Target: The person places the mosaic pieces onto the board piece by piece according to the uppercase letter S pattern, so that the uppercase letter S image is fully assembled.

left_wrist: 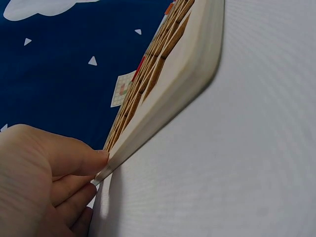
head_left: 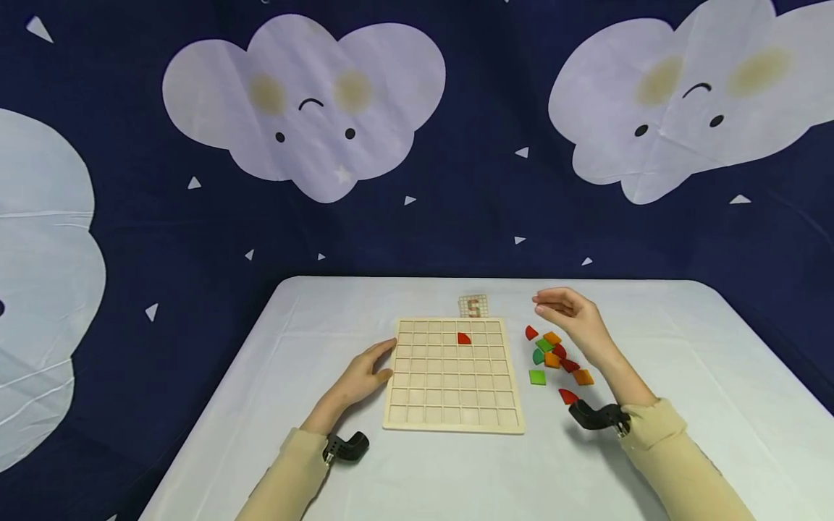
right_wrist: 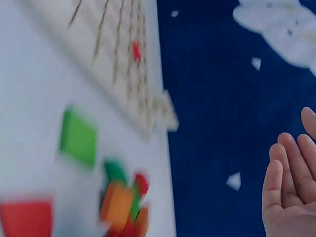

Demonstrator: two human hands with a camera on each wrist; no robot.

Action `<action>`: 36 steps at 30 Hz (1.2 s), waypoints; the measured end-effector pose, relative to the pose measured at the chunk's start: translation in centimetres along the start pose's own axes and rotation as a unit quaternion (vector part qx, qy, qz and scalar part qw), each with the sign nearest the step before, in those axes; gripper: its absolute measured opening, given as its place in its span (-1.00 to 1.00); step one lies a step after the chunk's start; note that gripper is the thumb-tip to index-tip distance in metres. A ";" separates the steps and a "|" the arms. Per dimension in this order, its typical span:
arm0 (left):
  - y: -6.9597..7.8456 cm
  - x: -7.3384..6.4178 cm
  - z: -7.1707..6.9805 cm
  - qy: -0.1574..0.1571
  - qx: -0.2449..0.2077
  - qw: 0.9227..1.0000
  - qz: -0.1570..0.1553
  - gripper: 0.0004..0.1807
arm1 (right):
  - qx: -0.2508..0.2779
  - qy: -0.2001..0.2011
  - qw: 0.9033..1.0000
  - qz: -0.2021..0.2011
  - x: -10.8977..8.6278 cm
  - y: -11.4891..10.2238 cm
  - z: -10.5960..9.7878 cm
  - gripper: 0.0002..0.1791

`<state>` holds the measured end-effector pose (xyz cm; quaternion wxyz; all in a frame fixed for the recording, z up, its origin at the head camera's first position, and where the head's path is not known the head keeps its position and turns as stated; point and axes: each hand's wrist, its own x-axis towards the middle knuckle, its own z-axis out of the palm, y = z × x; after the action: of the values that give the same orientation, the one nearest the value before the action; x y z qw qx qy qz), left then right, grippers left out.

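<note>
My left hand (head_left: pixel 357 378) rests beside a pale wooden grid board (head_left: pixel 452 425), its thumb and fingertips touching the left rim. From close up, the left wrist view shows the thumb (left_wrist: pixel 79 155) against that rim, with the other fingers lower down by the tablecloth. A red quarter-round piece (head_left: pixel 464 339) sits in one of the board's upper squares. Off the board's right side, my right hand (head_left: pixel 573 315) is raised over the table behind the loose pieces. In the right wrist view its fingers (right_wrist: pixel 289 173) are slightly bent and the visible palm holds nothing.
Loose red, orange and green pieces lie right of the board, among them a green square (head_left: pixel 537 377), an orange piece (head_left: pixel 583 377) and a red piece (head_left: pixel 567 396). A small pattern card (head_left: pixel 473 305) touches the board's far edge. A dark cloud-print curtain (head_left: pixel 482 239) hangs behind.
</note>
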<state>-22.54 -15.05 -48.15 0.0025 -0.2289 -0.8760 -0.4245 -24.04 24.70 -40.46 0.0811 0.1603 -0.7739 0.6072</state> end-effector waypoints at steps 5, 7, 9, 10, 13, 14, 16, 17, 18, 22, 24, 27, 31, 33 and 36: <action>0.2 0.0 -0.1 -0.004 -0.007 1.000 0.001 -0.36 | 0.001 0.015 0.999 0.040 -1.2 2.2 -2.6 -0.57; 0.1 0.0 -0.1 -0.003 -0.011 1.000 0.003 -0.36 | 0.005 0.008 0.999 0.050 -1.4 3.2 -3.4 -0.54; 0.1 0.0 -0.1 -0.004 -0.014 1.000 0.005 -0.36 | 0.000 -0.003 0.998 0.059 -1.4 4.2 -4.0 -0.52; 0.1 0.0 -0.1 -0.005 -0.015 1.000 0.005 -0.36 | -0.003 -0.011 0.998 0.064 -1.4 4.7 -4.2 -0.51; 0.0 -0.1 -0.1 -0.004 -0.015 1.000 0.005 -0.36 | -0.013 -0.035 0.996 0.078 -1.3 5.9 -4.8 -0.48; 0.0 -0.1 -0.1 -0.004 -0.016 1.000 0.005 -0.35 | -0.014 -0.043 0.996 0.083 -1.3 6.3 -5.0 -0.47; 0.0 0.0 -0.1 -0.004 -0.017 1.000 0.006 -0.35 | -0.014 -0.057 0.994 0.088 -1.2 6.9 -5.2 -0.46; 0.0 0.0 -0.1 -0.003 -0.015 1.000 0.007 -0.36 | -0.011 -0.064 0.994 0.089 -1.1 7.2 -5.3 -0.46; 0.0 0.0 -0.1 -0.004 -0.015 1.000 0.006 -0.35 | -0.010 -0.069 0.994 0.089 -1.1 7.5 -5.4 -0.47; 0.1 -0.1 -0.2 -0.005 -0.012 1.000 0.006 -0.35 | -0.016 -0.086 0.993 0.084 -0.9 8.5 -5.5 -0.53; 0.2 -0.1 -0.2 -0.004 -0.010 1.000 0.004 -0.35 | -0.032 -0.096 0.992 0.081 -0.8 8.9 -5.6 -0.57; 0.2 -0.1 -0.2 -0.002 -0.006 1.000 0.003 -0.36 | -0.066 -0.106 0.989 0.078 -0.8 9.3 -5.5 -0.62; 0.2 -0.1 -0.2 -0.001 -0.005 1.000 0.003 -0.36 | -0.122 -0.108 0.984 0.072 -0.9 9.5 -5.3 -0.61; 0.2 -0.1 -0.2 -0.002 -0.007 1.000 0.003 -0.36 | -0.149 -0.107 0.980 0.071 -0.9 9.6 -5.1 -0.60; 0.4 -0.2 -0.3 -0.004 -0.008 1.000 0.002 -0.36 | -0.176 -0.105 0.976 0.073 -0.8 9.6 -4.9 -0.59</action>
<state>-22.31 -15.12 -47.73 -0.0019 -0.2321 -0.8721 -0.4308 -26.93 31.58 -48.29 -0.0186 0.1492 -0.8823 0.4460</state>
